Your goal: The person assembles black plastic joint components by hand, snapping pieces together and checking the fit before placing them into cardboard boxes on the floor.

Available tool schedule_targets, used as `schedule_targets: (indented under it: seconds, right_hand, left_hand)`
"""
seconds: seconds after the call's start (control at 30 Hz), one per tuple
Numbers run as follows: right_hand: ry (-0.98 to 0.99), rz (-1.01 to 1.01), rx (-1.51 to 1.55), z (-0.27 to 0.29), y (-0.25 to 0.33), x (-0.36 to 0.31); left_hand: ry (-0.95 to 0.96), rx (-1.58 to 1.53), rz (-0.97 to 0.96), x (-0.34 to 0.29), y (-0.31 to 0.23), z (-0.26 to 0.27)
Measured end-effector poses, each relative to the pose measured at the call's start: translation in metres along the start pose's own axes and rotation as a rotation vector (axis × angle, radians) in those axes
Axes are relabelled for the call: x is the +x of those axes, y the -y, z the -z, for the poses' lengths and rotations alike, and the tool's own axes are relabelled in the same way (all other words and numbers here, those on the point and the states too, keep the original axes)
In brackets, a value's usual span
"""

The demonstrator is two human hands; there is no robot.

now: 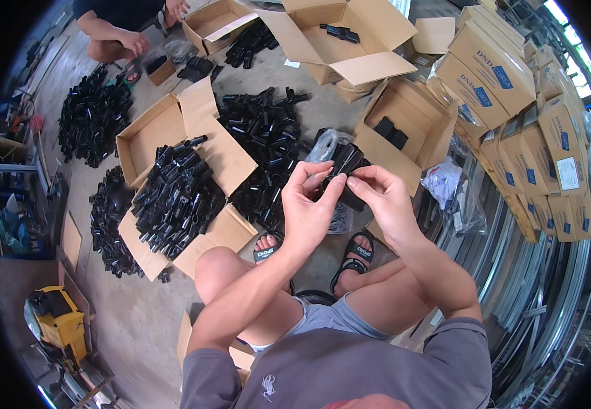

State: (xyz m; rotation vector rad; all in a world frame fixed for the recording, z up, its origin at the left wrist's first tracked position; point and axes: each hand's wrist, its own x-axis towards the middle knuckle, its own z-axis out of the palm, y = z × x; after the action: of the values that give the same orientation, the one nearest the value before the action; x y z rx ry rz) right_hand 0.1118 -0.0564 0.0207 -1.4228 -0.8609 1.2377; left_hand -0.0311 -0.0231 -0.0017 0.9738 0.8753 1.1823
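Both hands meet in front of my knees at a small black plastic part (327, 182). My left hand (311, 204) pinches it between thumb and fingers. From the other side, my right hand (385, 202) is closed on it at the fingertips. The fingers cover much of the part, so its full shape is hidden. Just behind the hands are more black parts (350, 158) and a clear plastic bag (329, 144). To the left, an open cardboard box (237, 163) is heaped with black plastic parts (176, 198).
Loose piles of black parts (261, 129) lie on the concrete floor. Open cartons (415, 112) stand ahead, one holding a few pieces. Stacked closed boxes (493, 75) and long metal profiles (513, 293) line the right. Another person (111, 27) crouches at far left. A yellow machine (62, 327) stands lower left.
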Motion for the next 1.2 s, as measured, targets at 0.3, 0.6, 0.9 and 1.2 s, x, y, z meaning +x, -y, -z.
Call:
schedule_targets:
  seconds: [0.3, 0.6, 0.9, 1.2]
  right_hand:
    - [-0.016, 0.120, -0.146, 0.001, -0.009, 0.000]
    - [-0.004, 0.109, 0.059, -0.005, -0.004, -0.002]
    - [-0.008, 0.140, -0.016, -0.005, -0.007, -0.002]
    - [0.011, 0.125, 0.000, -0.007, -0.004, -0.003]
  left_hand:
    - [0.014, 0.050, -0.028, -0.001, -0.004, 0.000]
    - [0.012, 0.071, -0.056, -0.002, -0.001, -0.001]
    - [-0.010, 0.038, -0.036, -0.002, -0.003, -0.002]
    - [-0.006, 0.029, -0.025, -0.001, -0.003, 0.000]
